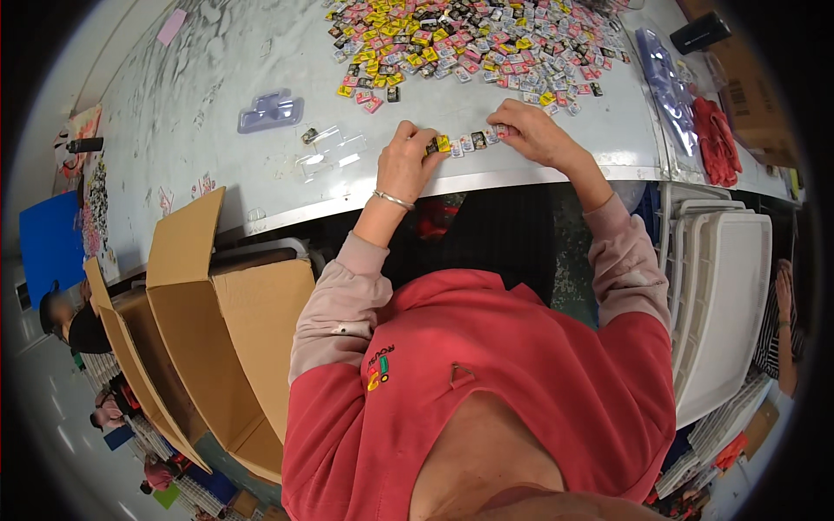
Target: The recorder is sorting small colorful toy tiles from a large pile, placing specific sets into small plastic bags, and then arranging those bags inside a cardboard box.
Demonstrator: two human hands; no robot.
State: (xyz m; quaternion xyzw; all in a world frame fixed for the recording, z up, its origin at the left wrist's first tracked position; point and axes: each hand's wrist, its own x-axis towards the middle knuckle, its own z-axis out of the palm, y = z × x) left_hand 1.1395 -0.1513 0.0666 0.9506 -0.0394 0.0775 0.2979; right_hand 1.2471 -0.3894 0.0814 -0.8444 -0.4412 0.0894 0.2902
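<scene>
A short row of small rectangular pieces in white, black, yellow and pink lies near the table's front edge, between my two hands. My left hand pinches the left end of the row, its fingers on a yellow-and-black piece. At the other end, the fingertips of my right hand close on a pink-and-white piece. Beyond them spreads a big loose heap of similar small pieces. Clear plastic blister trays lie left of my left hand, with one dark piece beside them.
A bluish molded plastic tray sits farther left on the table. To the right are stacked clear plastic, red gloves and a black cylinder. Open cardboard boxes stand at lower left, white trays at right. Other people are farther off.
</scene>
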